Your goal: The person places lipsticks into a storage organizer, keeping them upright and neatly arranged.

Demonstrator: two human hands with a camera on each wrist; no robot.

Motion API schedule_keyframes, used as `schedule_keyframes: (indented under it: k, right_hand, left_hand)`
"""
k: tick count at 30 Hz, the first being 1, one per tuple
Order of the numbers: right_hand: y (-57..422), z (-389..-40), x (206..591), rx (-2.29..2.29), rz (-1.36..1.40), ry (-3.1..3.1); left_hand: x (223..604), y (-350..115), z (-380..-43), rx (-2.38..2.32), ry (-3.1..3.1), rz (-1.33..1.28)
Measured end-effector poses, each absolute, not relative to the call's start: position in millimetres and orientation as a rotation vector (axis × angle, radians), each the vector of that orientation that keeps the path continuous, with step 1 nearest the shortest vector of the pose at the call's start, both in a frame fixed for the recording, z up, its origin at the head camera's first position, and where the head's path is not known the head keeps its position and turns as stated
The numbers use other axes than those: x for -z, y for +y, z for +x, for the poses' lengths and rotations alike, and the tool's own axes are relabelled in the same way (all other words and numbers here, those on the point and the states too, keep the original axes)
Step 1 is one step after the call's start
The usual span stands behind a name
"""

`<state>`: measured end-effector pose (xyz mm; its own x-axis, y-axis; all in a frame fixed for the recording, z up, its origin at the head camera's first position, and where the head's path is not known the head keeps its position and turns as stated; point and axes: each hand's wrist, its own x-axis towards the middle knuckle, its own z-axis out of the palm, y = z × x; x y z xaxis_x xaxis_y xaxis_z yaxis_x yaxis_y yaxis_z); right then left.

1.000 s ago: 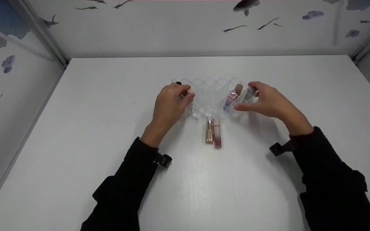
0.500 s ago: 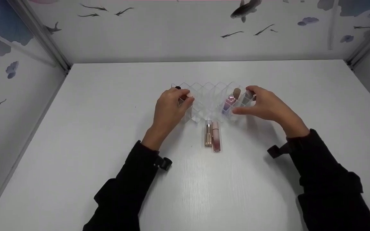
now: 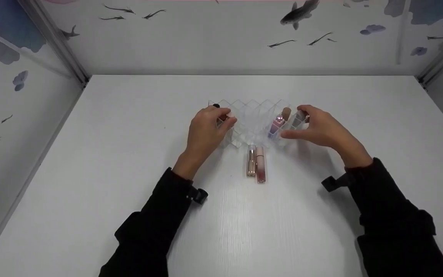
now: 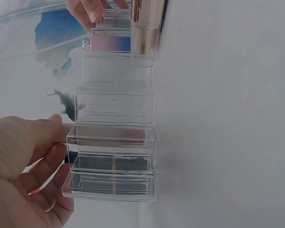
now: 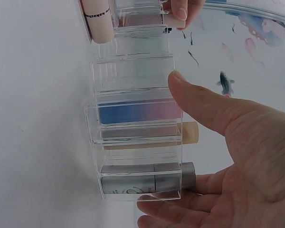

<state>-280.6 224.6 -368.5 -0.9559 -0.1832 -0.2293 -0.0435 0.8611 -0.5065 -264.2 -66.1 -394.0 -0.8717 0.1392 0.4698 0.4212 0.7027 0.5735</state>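
Note:
A clear plastic lipstick organizer [image 3: 252,119] with zigzag slots stands on the white table. At its left end my left hand [image 3: 207,127] pinches the pale pink cap of a lip gloss tube [image 4: 104,134], whose body sits in a slot. My right hand [image 3: 319,125] grips the organizer's right end, thumb on the near edge and fingers round the far side. Beside that hand, the slots hold a silver tube [image 5: 142,179], a tan-capped tube [image 5: 190,132] and a pink-to-blue tube [image 5: 140,112]. A black-capped tube [image 3: 216,105] shows behind my left fingers.
A gold lipstick [image 3: 251,161] and a pink lip gloss [image 3: 260,165] lie side by side on the table [image 3: 221,231], just in front of the organizer. White panels [image 3: 214,42] with painted fish close off the back and sides.
The head view shifts slightly. Both hands keep their places at the organizer, and the two loose tubes stay where they lie.

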Motion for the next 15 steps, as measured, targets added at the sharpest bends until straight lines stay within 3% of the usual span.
schedule_keyframes:
  k: [15]
  right_hand:
    - [223.5,-282.2,368.1,0.731,-0.149,2.758]
  left_hand:
    - [380.8,-73.6,-261.0,0.991,-2.627,-0.365]
